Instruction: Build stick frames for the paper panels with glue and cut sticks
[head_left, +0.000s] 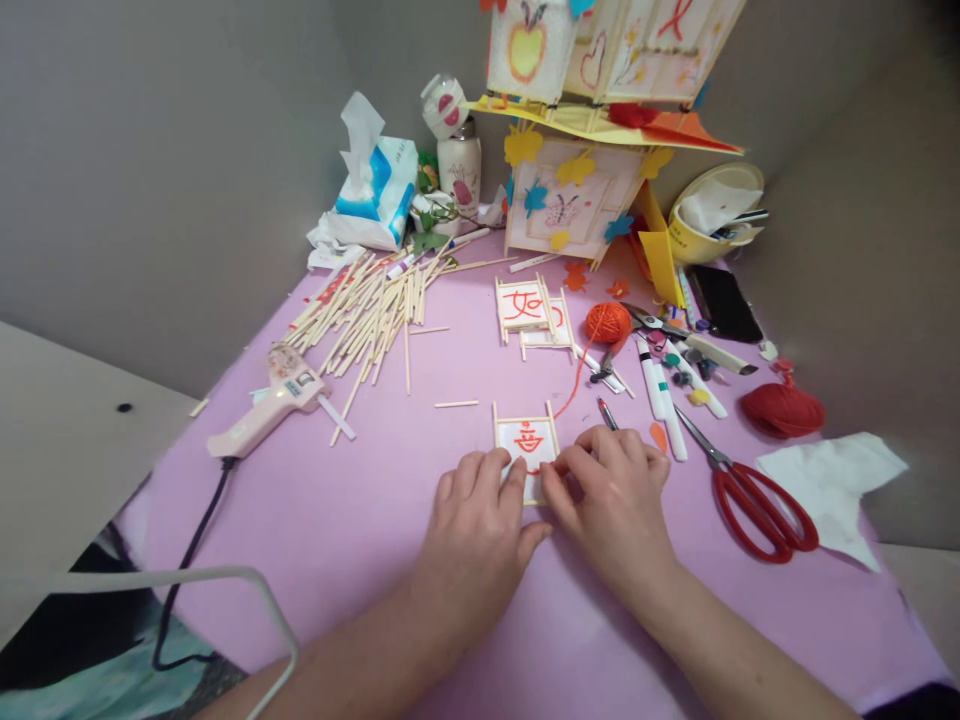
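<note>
A small stick-framed panel (505,438) lies in front of me, its white face carrying a character formed in red yarn (529,440). My left hand (474,515) rests over its lower left part, index fingertip pressed on the face and thumb apart. Against its lower right side, my right hand (611,495) has thumb and index finger pinched beside the curved red strand; the fingertips partly hide what is between them. From the panel's upper right, yarn leads back to an orange-red yarn ball (607,323).
Two finished-looking panels (523,304) overlap farther back. Loose sticks (367,310) and a glue gun (274,405) lie left; red-handled scissors (757,505), markers (660,395) and a tissue (832,480) lie right. A decorated paper house (577,190) stands behind.
</note>
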